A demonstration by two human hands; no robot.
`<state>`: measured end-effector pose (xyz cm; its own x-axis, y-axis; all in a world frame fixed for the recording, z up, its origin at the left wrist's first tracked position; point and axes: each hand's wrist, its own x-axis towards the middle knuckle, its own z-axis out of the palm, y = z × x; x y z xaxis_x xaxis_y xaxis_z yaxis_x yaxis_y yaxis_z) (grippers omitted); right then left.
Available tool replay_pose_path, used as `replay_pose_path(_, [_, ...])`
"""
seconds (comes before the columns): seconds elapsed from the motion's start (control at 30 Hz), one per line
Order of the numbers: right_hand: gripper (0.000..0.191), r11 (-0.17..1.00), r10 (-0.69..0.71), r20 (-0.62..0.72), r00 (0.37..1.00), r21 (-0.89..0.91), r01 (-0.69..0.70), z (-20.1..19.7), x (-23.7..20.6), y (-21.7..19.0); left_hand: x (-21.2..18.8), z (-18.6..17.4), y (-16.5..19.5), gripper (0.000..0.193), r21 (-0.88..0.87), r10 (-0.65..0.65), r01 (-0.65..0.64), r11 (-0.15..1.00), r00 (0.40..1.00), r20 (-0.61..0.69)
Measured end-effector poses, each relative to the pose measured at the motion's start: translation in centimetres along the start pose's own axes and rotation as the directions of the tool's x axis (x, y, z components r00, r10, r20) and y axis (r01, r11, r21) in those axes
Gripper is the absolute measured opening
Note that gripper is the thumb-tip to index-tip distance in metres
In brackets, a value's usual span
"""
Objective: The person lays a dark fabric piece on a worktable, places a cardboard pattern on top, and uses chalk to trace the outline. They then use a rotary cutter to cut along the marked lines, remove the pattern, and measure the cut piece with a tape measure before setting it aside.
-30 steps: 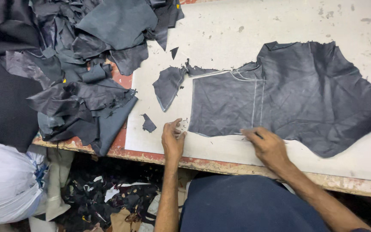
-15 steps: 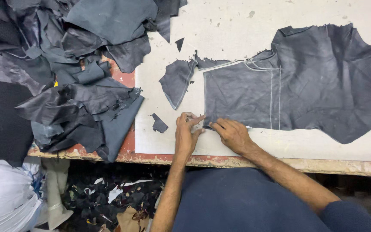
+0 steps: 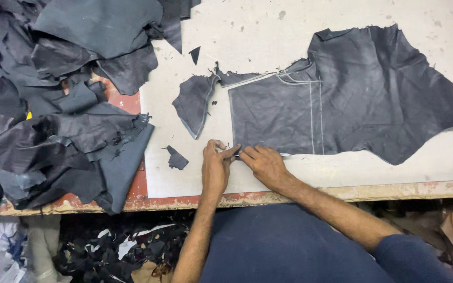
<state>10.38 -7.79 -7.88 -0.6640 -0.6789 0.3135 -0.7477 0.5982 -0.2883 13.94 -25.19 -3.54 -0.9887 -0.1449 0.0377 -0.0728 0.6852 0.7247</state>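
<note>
1. the left hand [image 3: 215,166] pinches the bottom left corner of the big dark leather sheet [image 3: 342,94], likely to keep it flat.
2. the right hand [image 3: 264,163] has its fingers closed on a thin tool [image 3: 284,155], touching the left fingers at the sheet's edge.
3. a cut-off flap [image 3: 192,102] lies just above the fingers, and a pile of dark scraps [image 3: 64,105] sits far to their left.
4. a second ago the hands were well apart; now they meet.
</note>
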Motion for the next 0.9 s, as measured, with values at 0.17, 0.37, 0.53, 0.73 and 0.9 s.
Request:
replay_pose_path(0.17, [0.029,0.998,-0.064,0.006,0.998,0.029,0.064,-0.3,-0.9,1.9,0.2,0.1,0.7,0.043,0.021,-0.02,0.02,1.0,1.0,0.001])
replay_pose_path(0.37, [0.031,0.998,-0.036,0.16,0.986,-0.045,0.044,-3.7,-6.1,8.3,-0.1,1.0,0.6,0.041,0.033,-0.039,0.04,0.999,0.999,-0.019])
replay_pose_path(0.53, [0.037,0.994,-0.01,0.174,0.985,-0.105,0.029,-4.9,-8.0,10.1,-1.0,2.6,0.2,0.042,0.078,-0.025,0.034,0.996,0.993,-0.113])
replay_pose_path(0.73, [0.042,0.994,0.105,0.253,0.962,-0.027,-0.102,-7.7,-6.1,7.8,-3.3,6.6,3.2,0.038,0.306,0.284,-0.252,0.918,0.957,-0.065])
replay_pose_path(0.9, [0.038,0.973,0.13,0.449,0.884,0.113,-0.201,-11.2,-2.9,8.5,-3.4,5.7,3.8,0.027,0.274,0.341,-0.305,0.912,0.935,-0.095])
